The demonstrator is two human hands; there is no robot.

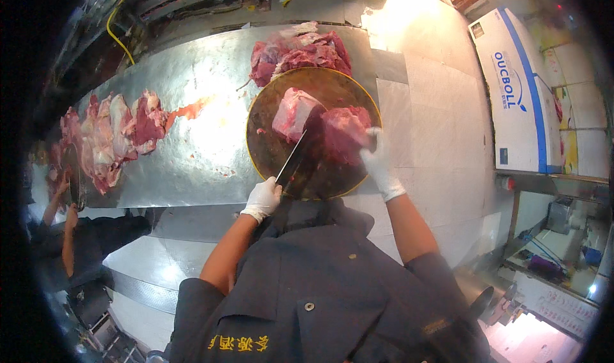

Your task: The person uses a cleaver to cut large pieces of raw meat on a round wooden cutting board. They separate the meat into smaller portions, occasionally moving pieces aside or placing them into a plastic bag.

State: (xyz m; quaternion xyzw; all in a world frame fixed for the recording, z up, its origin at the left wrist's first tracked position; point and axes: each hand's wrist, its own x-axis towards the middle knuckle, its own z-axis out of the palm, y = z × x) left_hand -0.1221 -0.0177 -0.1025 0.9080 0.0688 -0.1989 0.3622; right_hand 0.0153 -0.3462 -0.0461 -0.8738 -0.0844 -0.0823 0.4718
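Observation:
My left hand (pixel 263 197), in a white glove, is closed round the handle of a large knife (pixel 292 160). The blade reaches up to the right over a round chopping board (pixel 268 166) with a yellow rim, beside a pale, fatty block of meat (pixel 293 114). To the right of the blade lies a darker red piece of meat (pixel 346 134). My right hand (pixel 379 164), also gloved in white, touches this piece at its right side; its fingers are blurred, and whether they grip it does not show.
A heap of raw meat (pixel 307 51) lies behind the board on the metal table (pixel 201 171). More cuts (pixel 110 128) lie at the left, where a co-worker's arms (pixel 68 238) are visible. A white carton (pixel 513 94) stands at the right.

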